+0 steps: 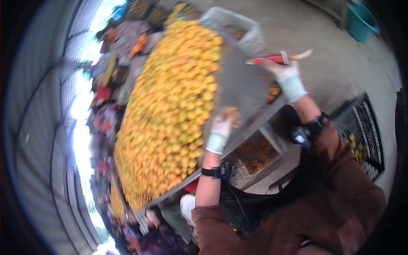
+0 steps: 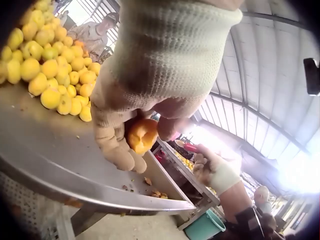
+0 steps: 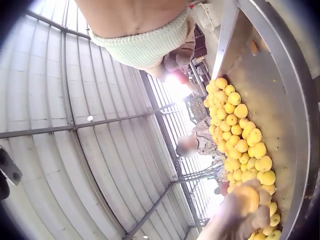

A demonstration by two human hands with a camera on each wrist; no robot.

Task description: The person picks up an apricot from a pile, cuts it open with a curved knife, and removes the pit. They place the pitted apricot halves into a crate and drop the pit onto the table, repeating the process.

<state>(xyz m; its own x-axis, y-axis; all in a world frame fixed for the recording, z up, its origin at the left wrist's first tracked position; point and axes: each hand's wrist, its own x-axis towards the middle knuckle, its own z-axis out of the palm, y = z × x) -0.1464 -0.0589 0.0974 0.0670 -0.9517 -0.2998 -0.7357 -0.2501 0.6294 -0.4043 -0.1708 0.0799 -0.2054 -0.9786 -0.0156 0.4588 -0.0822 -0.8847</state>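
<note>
My gloved left hand [image 1: 222, 127] holds a cut yellow peach [image 2: 143, 135] above the metal table [image 1: 240, 72]. In the left wrist view its fingers curl round the fruit, and a hollow shows in the flesh. My gloved right hand [image 1: 285, 76] grips a red-handled tool [image 1: 272, 58], held level beyond the table's near edge; blur leaves its tip indistinct. In the right wrist view that hand is mostly hidden behind its cuff, with a bit of red beside the fingers. A big heap of yellow peaches [image 1: 170, 114] lies on the table, left of both hands.
Orange scraps [image 1: 273, 92] lie at the table's near corner. Below is a compartment holding orange pieces [image 1: 257, 155]. A white crate [image 1: 253, 36] stands at the table's far end, a black crate [image 1: 369, 127] to the right, a teal bucket [image 1: 360, 25] beyond. Several people are across the heap.
</note>
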